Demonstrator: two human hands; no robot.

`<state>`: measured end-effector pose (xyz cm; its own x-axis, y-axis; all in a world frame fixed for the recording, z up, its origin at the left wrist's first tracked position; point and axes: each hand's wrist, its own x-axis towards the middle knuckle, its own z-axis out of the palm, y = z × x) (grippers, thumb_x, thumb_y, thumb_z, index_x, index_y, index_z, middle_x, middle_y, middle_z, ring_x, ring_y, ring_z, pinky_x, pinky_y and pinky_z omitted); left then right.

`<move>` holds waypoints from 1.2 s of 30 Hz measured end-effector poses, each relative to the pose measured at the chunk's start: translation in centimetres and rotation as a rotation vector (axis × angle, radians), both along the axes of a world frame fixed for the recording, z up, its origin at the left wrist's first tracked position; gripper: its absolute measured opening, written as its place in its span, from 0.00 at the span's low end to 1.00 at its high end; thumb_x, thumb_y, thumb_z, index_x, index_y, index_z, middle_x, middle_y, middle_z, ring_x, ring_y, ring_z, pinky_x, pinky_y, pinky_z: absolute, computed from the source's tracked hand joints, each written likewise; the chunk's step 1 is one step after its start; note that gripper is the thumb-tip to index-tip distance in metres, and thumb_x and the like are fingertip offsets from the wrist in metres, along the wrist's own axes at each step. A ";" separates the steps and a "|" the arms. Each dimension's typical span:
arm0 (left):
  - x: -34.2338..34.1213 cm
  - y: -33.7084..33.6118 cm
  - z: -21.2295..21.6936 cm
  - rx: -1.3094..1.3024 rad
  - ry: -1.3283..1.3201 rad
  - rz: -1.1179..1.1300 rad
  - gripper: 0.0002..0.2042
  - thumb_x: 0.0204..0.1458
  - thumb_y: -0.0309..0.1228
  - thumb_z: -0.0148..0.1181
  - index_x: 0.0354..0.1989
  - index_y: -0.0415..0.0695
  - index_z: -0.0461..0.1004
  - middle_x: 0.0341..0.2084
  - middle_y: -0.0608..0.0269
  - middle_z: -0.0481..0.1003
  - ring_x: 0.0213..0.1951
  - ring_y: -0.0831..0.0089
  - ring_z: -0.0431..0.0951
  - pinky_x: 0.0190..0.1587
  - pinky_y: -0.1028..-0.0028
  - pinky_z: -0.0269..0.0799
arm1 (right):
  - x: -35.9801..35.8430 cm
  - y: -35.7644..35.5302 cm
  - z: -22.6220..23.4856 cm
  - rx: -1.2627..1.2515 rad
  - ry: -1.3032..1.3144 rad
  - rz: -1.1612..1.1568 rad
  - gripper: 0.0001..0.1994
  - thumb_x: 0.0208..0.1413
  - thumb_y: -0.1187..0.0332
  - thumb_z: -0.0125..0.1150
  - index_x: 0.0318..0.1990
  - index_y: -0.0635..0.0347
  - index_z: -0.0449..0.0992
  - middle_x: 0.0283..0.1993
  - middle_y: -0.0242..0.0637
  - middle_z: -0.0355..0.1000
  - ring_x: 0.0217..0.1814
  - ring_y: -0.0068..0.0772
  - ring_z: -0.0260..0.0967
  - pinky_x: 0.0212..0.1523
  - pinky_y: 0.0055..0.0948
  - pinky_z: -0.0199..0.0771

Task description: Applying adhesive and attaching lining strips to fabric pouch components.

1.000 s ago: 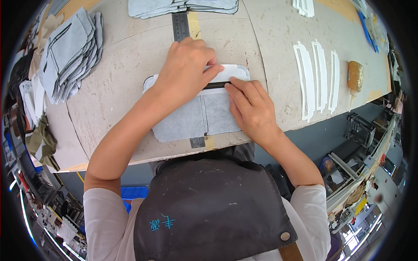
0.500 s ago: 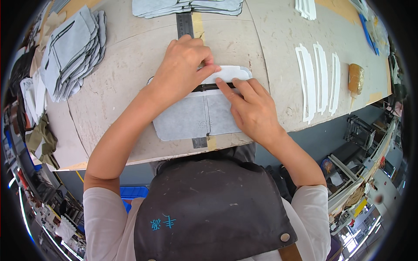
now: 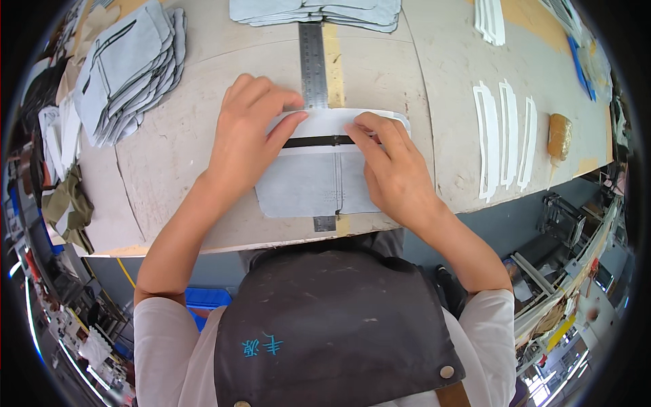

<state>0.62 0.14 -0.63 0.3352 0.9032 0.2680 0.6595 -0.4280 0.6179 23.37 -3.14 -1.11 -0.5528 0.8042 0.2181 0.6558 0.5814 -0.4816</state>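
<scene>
Your left hand [image 3: 247, 132] and right hand [image 3: 390, 169] press flat, fingers spread, gripping nothing, on the grey fabric panel [image 3: 308, 186] lying over the steel ruler [image 3: 313, 64].

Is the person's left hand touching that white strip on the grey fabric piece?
Touching. The head view shows the left hand lying flat with its fingertips pressed on the white strip.

- A stack of grey fabric pieces [image 3: 129, 68] lay at the bench's left.
- Three white cut-out strips [image 3: 505, 139] lay right, beside a brown lump [image 3: 559, 136].
</scene>
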 end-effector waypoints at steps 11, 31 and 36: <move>-2.3 -4.3 -1.2 0.131 0.089 0.042 0.09 0.40 0.18 0.65 0.33 0.38 0.79 0.30 0.61 0.71 0.33 0.64 0.69 0.33 0.69 0.67 | -2.0 1.7 -1.3 0.098 -0.052 0.184 0.23 0.41 0.79 0.57 0.50 0.61 0.74 0.51 0.36 0.66 0.49 0.38 0.62 0.49 0.33 0.71; 2.0 -5.7 -0.8 -0.079 0.298 -0.156 0.36 0.45 0.37 0.65 0.62 0.34 0.59 0.64 0.49 0.58 0.67 0.56 0.56 0.67 0.58 0.51 | -0.8 1.4 -1.6 0.080 0.039 0.105 0.23 0.39 0.82 0.57 0.49 0.73 0.72 0.54 0.43 0.67 0.54 0.43 0.63 0.54 0.37 0.68; 2.5 -6.2 -1.3 -0.057 0.325 -0.119 0.36 0.45 0.37 0.65 0.62 0.34 0.60 0.64 0.48 0.58 0.66 0.54 0.56 0.67 0.57 0.51 | -0.6 1.2 -1.8 0.085 0.051 0.090 0.22 0.40 0.82 0.59 0.48 0.72 0.73 0.54 0.42 0.68 0.55 0.44 0.63 0.54 0.37 0.69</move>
<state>3.17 -6.06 -1.94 0.4989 0.8630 0.0800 0.7730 -0.4848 0.4092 22.79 -1.94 -2.89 -0.6084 0.7293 0.3130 0.5752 0.6770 -0.4592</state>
